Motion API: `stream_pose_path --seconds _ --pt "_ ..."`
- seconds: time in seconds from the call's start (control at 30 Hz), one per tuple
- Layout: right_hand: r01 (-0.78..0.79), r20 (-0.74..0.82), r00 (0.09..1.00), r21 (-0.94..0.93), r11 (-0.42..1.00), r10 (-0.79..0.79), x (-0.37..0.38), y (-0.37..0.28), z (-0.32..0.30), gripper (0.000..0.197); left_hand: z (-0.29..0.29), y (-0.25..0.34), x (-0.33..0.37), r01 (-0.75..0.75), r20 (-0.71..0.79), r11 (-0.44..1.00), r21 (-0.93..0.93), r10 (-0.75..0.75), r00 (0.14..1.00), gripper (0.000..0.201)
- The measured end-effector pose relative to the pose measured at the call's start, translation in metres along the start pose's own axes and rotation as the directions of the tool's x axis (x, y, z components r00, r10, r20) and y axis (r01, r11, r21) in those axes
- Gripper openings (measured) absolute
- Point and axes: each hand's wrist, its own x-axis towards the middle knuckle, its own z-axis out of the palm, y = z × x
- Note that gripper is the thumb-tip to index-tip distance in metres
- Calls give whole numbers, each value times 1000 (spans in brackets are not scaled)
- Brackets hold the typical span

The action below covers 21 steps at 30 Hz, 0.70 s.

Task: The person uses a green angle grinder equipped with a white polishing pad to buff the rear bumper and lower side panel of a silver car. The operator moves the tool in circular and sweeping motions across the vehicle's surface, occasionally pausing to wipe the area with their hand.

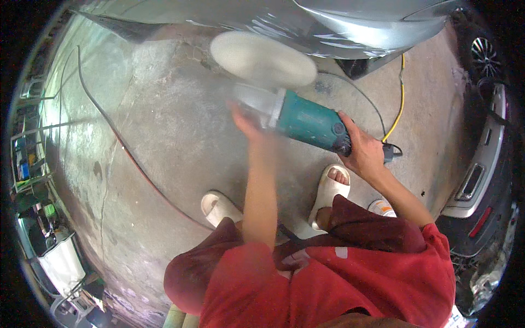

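green polisher (311, 121), left fingers (240, 120) at its front, right fingers (348, 123) at its rear.

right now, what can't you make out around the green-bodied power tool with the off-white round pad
Head view: left hand, motion-blurred; exact finger placement unclear.
Head view: off-white round pad, blurred; surface texture unclear.
Head view: glossy grey car panel, cut off by the top edge.
Head view: white-and-orange round container, partly hidden by the maroon trousers.
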Motion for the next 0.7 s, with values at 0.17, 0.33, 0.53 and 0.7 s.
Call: stream_pose_path --seconds 0.17,0.33,0.53,0.7 --pt "101 -14 995 54 993 -101 36 -15 2 88 10 35 18 0 16 997 -79 1 1000 76" --pt "206 10 978 137 969 -209 42 -19 -12 95 25 57 15 -95 52 991 -92 100 994 70" --pt "291 -36 956 220 931 -291 12 -5 -32 97 41 64 -16 -57 40 984 -171 64 997 63" --pt "290 -56 957 224 930 -285 -12 9 -39 96 38 56 -26 -200 -55 979 32 202 978 64"
